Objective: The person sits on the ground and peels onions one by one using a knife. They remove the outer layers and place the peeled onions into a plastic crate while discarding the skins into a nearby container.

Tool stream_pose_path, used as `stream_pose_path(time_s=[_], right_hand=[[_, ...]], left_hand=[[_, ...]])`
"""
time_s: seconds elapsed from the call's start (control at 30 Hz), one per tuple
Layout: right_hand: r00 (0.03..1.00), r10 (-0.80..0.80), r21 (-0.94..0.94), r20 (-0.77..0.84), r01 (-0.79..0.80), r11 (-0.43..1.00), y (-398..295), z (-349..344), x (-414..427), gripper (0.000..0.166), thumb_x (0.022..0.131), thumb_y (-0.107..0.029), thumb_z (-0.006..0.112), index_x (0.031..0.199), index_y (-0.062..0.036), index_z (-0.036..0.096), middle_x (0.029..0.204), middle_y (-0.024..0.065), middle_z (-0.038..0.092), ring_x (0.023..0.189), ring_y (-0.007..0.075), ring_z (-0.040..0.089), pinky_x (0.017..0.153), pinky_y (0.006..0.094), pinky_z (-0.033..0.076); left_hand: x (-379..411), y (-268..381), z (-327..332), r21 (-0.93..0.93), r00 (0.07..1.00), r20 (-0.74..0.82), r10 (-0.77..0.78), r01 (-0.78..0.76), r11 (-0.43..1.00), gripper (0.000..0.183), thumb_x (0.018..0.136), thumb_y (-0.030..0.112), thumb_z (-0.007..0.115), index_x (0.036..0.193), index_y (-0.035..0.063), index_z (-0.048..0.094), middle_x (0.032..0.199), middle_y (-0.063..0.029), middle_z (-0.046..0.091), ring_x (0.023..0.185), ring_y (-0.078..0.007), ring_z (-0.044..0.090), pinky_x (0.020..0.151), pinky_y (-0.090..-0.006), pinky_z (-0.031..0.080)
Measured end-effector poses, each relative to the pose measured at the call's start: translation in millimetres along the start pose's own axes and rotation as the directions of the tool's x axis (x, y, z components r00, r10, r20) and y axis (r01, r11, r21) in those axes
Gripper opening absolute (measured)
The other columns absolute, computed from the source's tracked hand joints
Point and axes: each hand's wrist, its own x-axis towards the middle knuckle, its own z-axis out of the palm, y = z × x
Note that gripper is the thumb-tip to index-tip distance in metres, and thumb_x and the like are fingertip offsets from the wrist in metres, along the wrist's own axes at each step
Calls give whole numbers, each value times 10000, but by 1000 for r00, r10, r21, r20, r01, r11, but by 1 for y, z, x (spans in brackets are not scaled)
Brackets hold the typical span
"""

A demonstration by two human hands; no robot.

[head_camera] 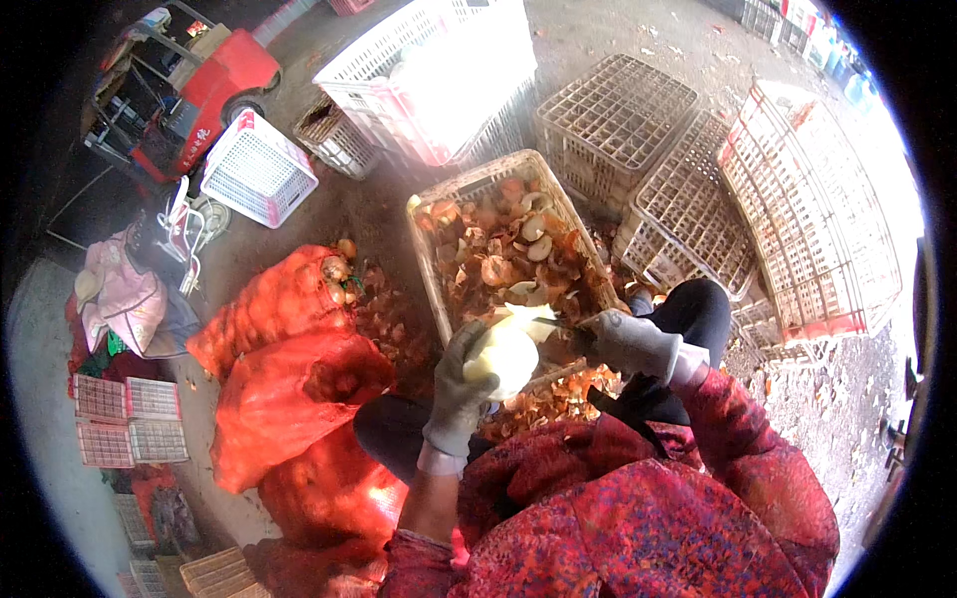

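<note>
A pale, peeled onion rests in my gloved left hand, whose fingers curl around its side. My right hand, also in a grey glove, grips a thin dark tool, apparently a knife, its far end at the onion's upper edge. A loose flap of white onion layer stands out there. Beneath both hands sits a dirty plastic crate holding brown onion skins and cut white pieces. More skins lie between my knees.
Red mesh sacks of onions slump at my left, one with its mouth open. A brightly lit white crate stands ahead. Upturned crates and a tall crate are at right. A red vehicle stands at far left.
</note>
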Motion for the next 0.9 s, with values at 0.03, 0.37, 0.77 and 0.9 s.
stream_pose_path(time_s=[0.03, 0.37, 0.77, 0.9], right_hand=[[982, -183, 88, -47, 186, 979, 22, -4, 5, 102, 836, -130, 523, 864, -62, 595, 612, 27, 545, 484, 183, 553, 373, 295, 420], [989, -55, 470, -139, 115, 875, -47, -2, -31, 293, 857, -345, 595, 909, -56, 612, 607, -39, 510, 442, 56, 482, 341, 213, 353], [889, -208, 492, -408, 406, 770, -135, 9, -7, 317, 759, -184, 735, 1005, -15, 630, 846, 43, 662, 708, 87, 598, 646, 256, 499], [865, -119, 459, -488, 370, 807, -163, -5, -28, 275, 766, -128, 730, 1002, -20, 640, 899, 40, 670, 772, 79, 600, 703, 253, 498]], left_hand=[[1, -2, 0, -41, 999, 31, -13, 15, 999, 823, 624, 327, 820, 1277, 11, 433, 1270, -116, 488, 1160, -214, 483, 968, -352, 418], [1, -34, -34, -596, 995, -35, -91, 52, 801, 769, 688, 334, 752, 1290, -1, 410, 1317, -161, 452, 1218, -309, 439, 1055, -500, 311], [1, 35, 3, -246, 995, 78, -58, 76, 966, 916, 623, 403, 796, 1326, -7, 375, 1247, -122, 500, 1128, -209, 504, 952, -343, 423], [7, 54, -1, -22, 998, 41, -38, 39, 999, 781, 679, 364, 779, 1283, 13, 430, 1209, -93, 524, 1095, -200, 518, 930, -327, 433]])
